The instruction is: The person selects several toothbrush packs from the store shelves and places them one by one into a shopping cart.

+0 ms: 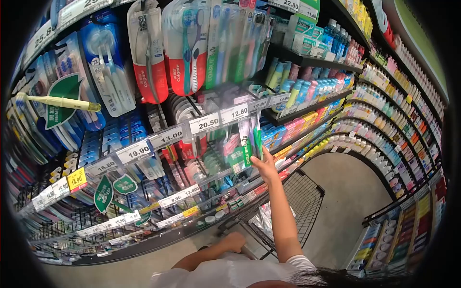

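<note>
Facing the tall wire shelf of hanging toothbrush packs, the right hand is pinching a slim green-and-white carded pack, best slid straight off its hook, while the left hand is gripping the black wire shopping cart handle below.

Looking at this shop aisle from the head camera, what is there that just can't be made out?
- Green toothbrush pack: the print is too small to read, and the right hand covers its lower edge.
- Left hand: its fingers curl over the cart handle, so the grip underneath is hidden.
- Shopping cart: the person's arm hides most of what lies inside.
- Far shelf bottles: too small and warped to identify.
- Frame corners: blacked out by the lens edge.
</note>
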### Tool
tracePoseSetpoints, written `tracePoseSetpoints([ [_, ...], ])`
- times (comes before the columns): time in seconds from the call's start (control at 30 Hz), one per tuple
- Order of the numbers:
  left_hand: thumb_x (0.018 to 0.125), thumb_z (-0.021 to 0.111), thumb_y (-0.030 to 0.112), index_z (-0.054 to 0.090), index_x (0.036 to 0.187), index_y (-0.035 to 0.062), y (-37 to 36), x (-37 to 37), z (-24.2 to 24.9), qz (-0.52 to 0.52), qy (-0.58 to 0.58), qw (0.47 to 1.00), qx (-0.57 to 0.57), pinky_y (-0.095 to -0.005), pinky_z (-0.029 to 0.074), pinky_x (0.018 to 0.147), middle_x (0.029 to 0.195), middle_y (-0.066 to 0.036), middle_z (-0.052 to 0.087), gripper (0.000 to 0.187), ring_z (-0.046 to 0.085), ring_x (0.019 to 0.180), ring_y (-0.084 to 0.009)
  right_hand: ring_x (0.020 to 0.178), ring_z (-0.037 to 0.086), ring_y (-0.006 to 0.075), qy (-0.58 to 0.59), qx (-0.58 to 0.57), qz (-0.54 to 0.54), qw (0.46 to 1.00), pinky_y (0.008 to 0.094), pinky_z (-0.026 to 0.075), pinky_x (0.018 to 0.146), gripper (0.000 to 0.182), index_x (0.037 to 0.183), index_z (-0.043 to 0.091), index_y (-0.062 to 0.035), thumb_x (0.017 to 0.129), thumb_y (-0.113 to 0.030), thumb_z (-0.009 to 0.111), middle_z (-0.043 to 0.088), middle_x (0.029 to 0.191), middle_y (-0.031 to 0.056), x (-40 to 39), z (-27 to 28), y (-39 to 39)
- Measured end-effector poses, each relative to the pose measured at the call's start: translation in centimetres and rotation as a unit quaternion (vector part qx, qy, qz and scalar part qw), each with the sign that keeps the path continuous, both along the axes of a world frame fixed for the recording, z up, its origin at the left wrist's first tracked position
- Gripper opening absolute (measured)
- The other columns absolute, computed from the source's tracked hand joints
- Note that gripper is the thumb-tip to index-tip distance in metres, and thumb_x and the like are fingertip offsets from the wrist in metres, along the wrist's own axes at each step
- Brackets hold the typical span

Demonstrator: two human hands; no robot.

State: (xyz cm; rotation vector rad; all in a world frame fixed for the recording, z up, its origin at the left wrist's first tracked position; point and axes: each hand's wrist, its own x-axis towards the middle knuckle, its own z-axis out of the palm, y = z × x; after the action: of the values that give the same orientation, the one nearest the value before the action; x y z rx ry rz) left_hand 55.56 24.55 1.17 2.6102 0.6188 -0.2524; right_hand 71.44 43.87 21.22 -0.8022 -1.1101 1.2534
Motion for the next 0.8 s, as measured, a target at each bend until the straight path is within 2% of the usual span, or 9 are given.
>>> tracePoseSetpoints([
  [0.13,0.053,0.068,0.021,0.068,0.072,0.0034,-0.1,0.0,-0.6,-0.002,-0.004,1.0,0.0,-0.0423,0.051,0.066,0.073,-0.016,0.065,0.026,0.064,0.073,-0.0328,0.076,0.054,0.0079,0.05,0.0,0.034,0.998,0.022,0.041,0.055,0.061,0.131,0.04,-0.0064,0.078,-0.01,0.069,0.058,0.1,0.0018,-0.4,-0.1,-0.4],
  [0.23,0.053,0.068,0.02,0.068,0.072,0.0036,-0.2,0.0,-0.2,0.002,0.003,1.0,-0.001,-0.0418,0.051,0.068,0.075,-0.016,0.065,0.026,0.064,0.075,-0.0324,0.071,0.051,0.007,0.169,-0.016,0.077,0.982,0.0215,0.038,0.051,0.062,0.134,0.036,-0.0072,0.08,-0.01,0.067,0.057,0.098,0.0014,-0.5,0.4,-1.6],
  [0.33,0.053,0.068,0.02,0.068,0.072,0.0039,-0.1,0.0,-0.1,0.002,0.006,1.0,-0.005,-0.0417,0.051,0.068,0.075,-0.016,0.065,0.025,0.064,0.075,-0.0321,0.066,0.048,0.0054,0.169,-0.029,0.058,0.983,0.0204,0.034,0.049,0.061,0.136,0.035,-0.0081,0.083,-0.011,0.064,0.057,0.096,0.001,-0.8,0.5,-1.8],
  [0.53,0.055,0.068,0.018,0.067,0.076,0.0056,-0.1,0.0,0.2,0.0,0.004,1.0,-0.012,-0.0418,0.05,0.071,0.079,-0.015,0.065,0.024,0.063,0.079,-0.0319,0.062,0.046,0.0036,0.092,-0.044,0.004,0.995,0.0196,0.033,0.048,0.055,0.132,0.039,-0.0073,0.083,-0.013,0.064,0.057,0.092,0.0011,-1.3,1.6,-0.5],
  [0.73,0.056,0.067,0.018,0.067,0.076,0.0055,-0.1,0.1,0.3,0.0,0.011,1.0,-0.004,-0.0411,0.049,0.073,0.081,-0.015,0.065,0.024,0.062,0.081,-0.0321,0.073,0.058,0.0103,0.035,-0.06,-0.082,0.994,0.0213,0.044,0.058,0.055,0.128,0.04,-0.0064,0.081,-0.013,0.067,0.058,0.092,0.0038,-2.0,-2.5,1.4],
  [0.77,0.056,0.067,0.019,0.067,0.076,0.0053,-0.2,0.0,0.5,0.002,0.002,1.0,-0.001,-0.041,0.049,0.073,0.08,-0.015,0.064,0.024,0.062,0.08,-0.0319,0.08,0.061,0.0143,0.043,-0.067,-0.091,0.993,0.0232,0.047,0.063,0.058,0.129,0.038,-0.0068,0.079,-0.012,0.068,0.059,0.089,0.0043,-1.8,-4.0,1.2],
  [0.8,0.055,0.067,0.019,0.067,0.075,0.0051,-0.1,-0.1,0.7,-0.001,0.008,1.0,-0.005,-0.041,0.049,0.072,0.08,-0.015,0.064,0.024,0.062,0.08,-0.0315,0.075,0.059,0.0127,0.045,-0.082,-0.104,0.99,0.0227,0.046,0.06,0.055,0.126,0.041,-0.0071,0.079,-0.012,0.068,0.058,0.087,0.0026,-1.5,-5.2,0.1],
])
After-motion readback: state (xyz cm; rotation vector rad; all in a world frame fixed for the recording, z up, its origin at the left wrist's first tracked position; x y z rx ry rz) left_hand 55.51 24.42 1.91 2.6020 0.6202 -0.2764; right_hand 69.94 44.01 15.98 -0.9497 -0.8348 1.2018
